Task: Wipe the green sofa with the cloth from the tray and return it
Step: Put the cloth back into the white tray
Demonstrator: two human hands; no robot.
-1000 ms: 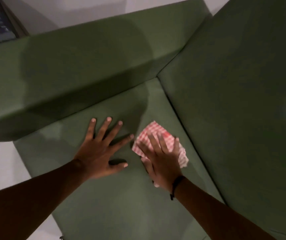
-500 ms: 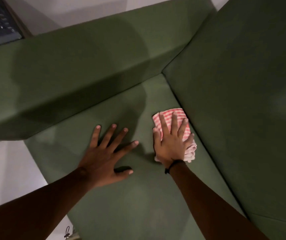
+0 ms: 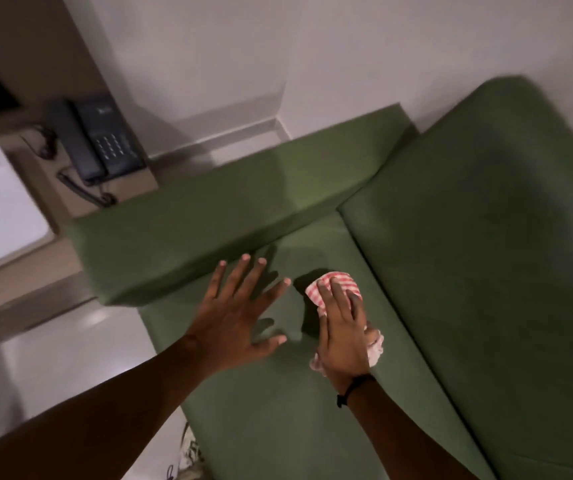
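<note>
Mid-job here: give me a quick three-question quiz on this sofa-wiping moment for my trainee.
1. True or false: the right hand presses the checked cloth onto the green sofa seat.
2. Multiple choice: the left hand is A) holding the cloth, B) spread with nothing in it over the seat, C) lifting the telephone.
3. Fill in: the telephone sits on the side table beyond the sofa's ____.

Key: 1 true; 2 B; 3 armrest.
</note>
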